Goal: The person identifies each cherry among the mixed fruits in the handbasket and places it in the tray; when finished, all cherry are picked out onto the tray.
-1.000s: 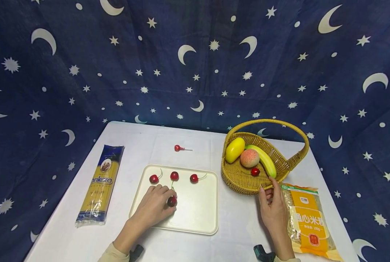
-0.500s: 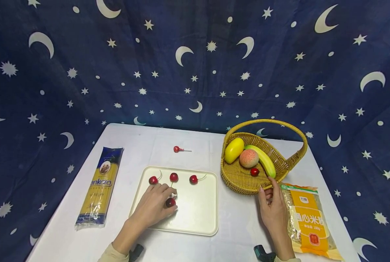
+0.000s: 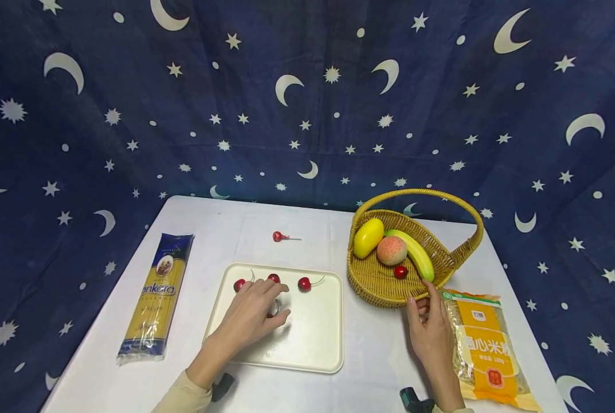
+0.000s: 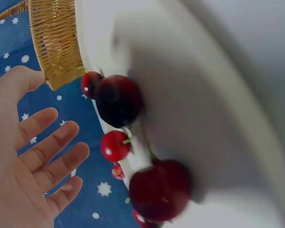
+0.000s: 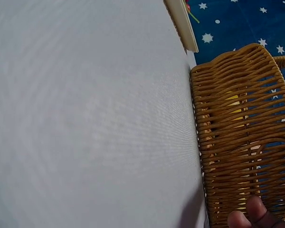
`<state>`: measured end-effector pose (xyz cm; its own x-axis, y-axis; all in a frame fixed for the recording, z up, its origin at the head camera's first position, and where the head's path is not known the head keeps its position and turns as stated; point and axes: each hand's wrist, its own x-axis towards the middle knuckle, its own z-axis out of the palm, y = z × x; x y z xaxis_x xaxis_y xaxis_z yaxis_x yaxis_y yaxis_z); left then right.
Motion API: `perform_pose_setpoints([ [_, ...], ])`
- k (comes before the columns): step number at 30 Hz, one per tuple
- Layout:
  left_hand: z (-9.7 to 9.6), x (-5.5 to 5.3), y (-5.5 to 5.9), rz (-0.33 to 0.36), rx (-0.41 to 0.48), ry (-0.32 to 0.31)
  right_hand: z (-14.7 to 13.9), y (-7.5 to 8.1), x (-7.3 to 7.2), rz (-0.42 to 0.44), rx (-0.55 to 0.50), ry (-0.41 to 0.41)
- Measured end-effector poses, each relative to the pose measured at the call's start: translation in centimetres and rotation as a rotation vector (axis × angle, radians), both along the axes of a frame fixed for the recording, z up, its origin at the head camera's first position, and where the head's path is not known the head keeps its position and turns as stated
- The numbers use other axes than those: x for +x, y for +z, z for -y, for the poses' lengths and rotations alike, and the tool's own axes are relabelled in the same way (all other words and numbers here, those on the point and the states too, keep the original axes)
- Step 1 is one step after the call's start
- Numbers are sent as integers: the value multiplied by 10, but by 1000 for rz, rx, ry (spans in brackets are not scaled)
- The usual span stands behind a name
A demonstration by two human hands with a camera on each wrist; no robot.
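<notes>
My left hand hovers over the cream tray, fingers spread and holding nothing. In the left wrist view, a dark cherry and a dark red cherry lie on the tray beside the hand, a stem running between them. From the head they are mostly hidden under it. Farther back on the tray are a cherry on the right and another cherry on the left, with a third cherry partly behind my fingers. My right hand holds the wicker basket by its near rim, index finger over the edge.
Inside the basket lie a yellow mango-like fruit, a peach, a banana and a cherry. A lollipop is behind the tray. A pasta packet lies left, a rice-noodle packet right.
The left hand has let go of a dark cherry on the tray; its fingers have spread and lifted slightly. The right hand has stayed at the basket's rim.
</notes>
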<state>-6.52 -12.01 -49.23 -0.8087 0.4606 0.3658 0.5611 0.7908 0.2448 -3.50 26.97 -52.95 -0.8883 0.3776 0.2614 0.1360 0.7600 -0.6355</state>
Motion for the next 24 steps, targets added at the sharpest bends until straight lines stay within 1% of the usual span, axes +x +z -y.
perform_pose_setpoints([
  [3, -8, -6, 5, -28, -4, -20, 0, 0, 0, -2, 3, 1],
  [6, -17, -13, 10, -29, -15, -48, 0, 0, 0, -3, 3, 0],
  [12, -41, -31, 19, -4, -30, -119, 0, 1, 1, 0, 9, -3],
  [21, -85, -54, 42, 38, -81, -235, 1, 1, 2, 15, 0, -5],
  [24, -100, -63, 49, 35, -101, -269, 1, 1, 1, 17, 0, -6],
])
